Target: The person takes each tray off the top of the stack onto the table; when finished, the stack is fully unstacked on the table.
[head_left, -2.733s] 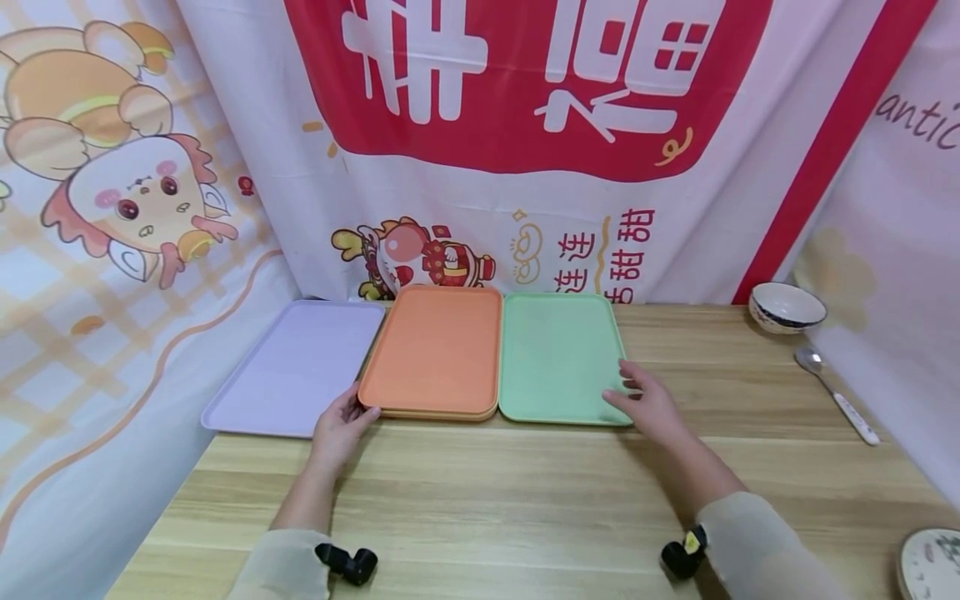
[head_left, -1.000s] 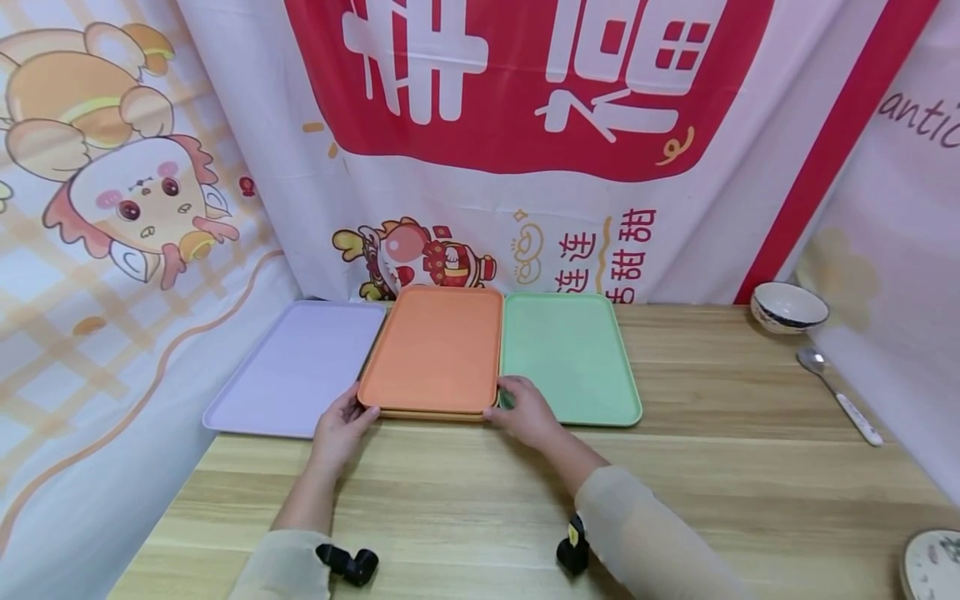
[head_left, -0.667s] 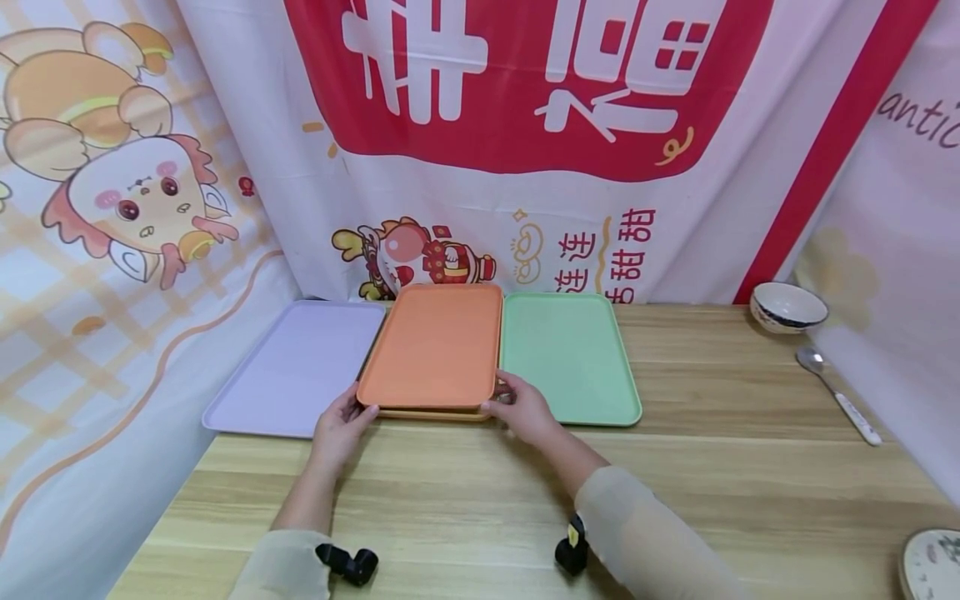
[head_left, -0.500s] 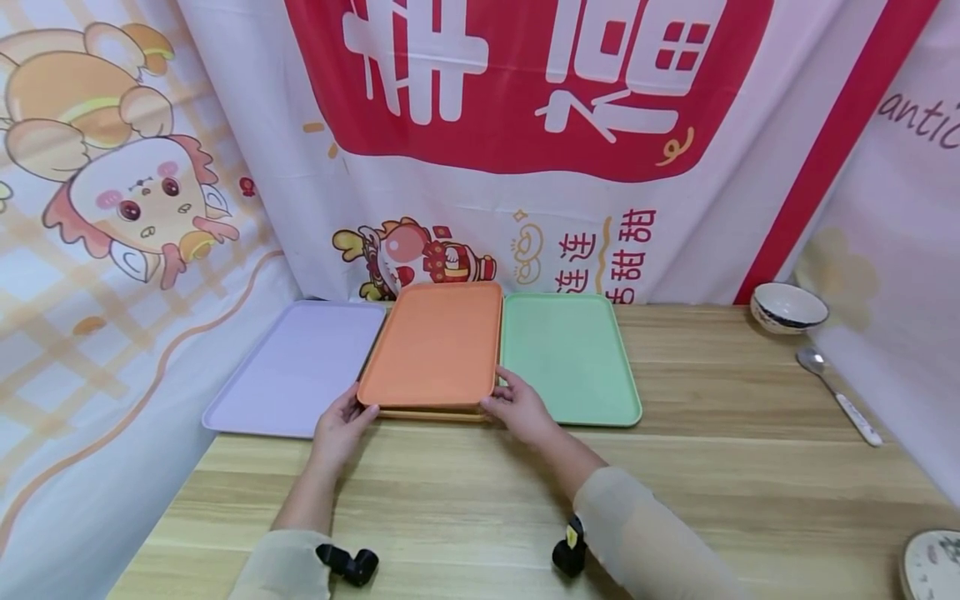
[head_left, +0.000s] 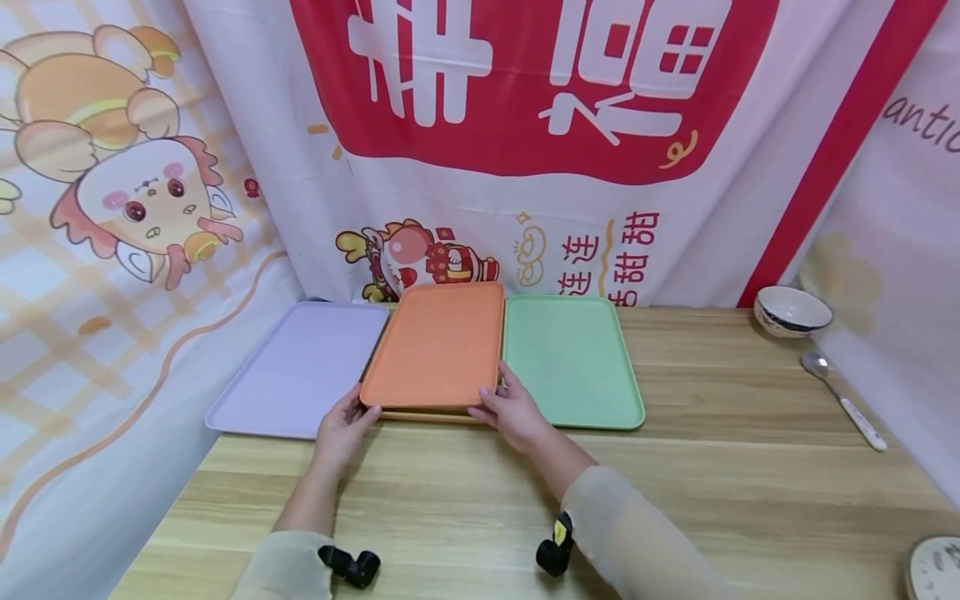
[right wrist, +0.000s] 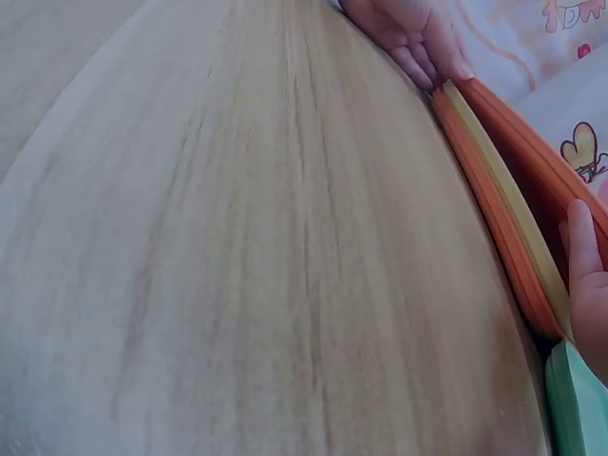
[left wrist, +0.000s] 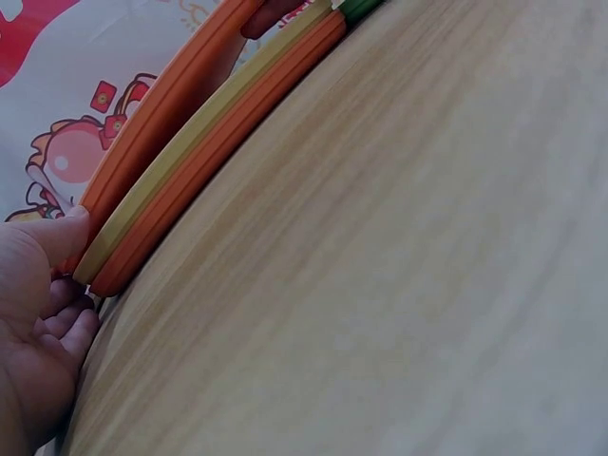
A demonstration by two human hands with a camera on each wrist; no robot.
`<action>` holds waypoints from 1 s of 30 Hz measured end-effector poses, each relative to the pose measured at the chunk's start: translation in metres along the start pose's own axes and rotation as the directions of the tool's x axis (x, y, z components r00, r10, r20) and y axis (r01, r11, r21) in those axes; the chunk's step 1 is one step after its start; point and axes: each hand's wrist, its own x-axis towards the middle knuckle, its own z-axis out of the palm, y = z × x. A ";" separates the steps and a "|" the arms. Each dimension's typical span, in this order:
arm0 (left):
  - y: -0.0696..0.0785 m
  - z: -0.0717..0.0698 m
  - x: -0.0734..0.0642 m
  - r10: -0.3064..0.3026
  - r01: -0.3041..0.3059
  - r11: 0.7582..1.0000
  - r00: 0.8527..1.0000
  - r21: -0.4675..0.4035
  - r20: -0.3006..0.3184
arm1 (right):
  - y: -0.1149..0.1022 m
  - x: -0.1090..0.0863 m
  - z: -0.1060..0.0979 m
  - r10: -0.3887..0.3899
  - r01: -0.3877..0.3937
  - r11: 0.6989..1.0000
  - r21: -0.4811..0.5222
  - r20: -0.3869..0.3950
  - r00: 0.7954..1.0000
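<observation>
An orange tray (head_left: 438, 346) tops a stack in the middle of the table, its near edge raised and tilted. Beneath it lie a yellow tray (left wrist: 171, 171) and another orange tray (left wrist: 218, 142), with a dark gap under the top one. My left hand (head_left: 341, 429) holds the near left corner, thumb against the top tray's rim and fingers by the stack's side. At the near right corner, my right hand (head_left: 517, 412) grips the raised orange tray. Flat on either side lie a lavender tray (head_left: 303, 367) and a green tray (head_left: 573, 358).
A patterned bowl (head_left: 792, 312) stands at the far right, with a spoon (head_left: 843, 400) in front of it. A round patterned item (head_left: 936, 571) is cut off at the lower right. Printed cloth (head_left: 525, 158) hangs behind and beside the wooden table (head_left: 450, 508).
My right hand has gone left from the green tray's edge to the top orange tray and lifted its near edge, widening the gap below. My left hand has stayed at its corner.
</observation>
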 end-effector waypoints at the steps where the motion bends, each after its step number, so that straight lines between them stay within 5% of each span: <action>1: 0.000 0.000 0.000 0.000 0.000 1.000 1.000 0.000 0.001 | 0.000 0.000 0.000 0.001 -0.001 1.000 0.004 -0.006 1.000; 15: -0.005 0.000 0.005 0.024 -0.024 1.000 1.000 0.019 -0.004 | -0.015 -0.012 -0.008 -0.035 0.037 0.998 0.051 -0.044 0.998; 30: -0.005 0.002 0.002 0.045 -0.043 0.996 0.999 0.073 -0.027 | -0.061 -0.056 -0.065 -0.126 0.125 0.991 0.046 0.032 0.992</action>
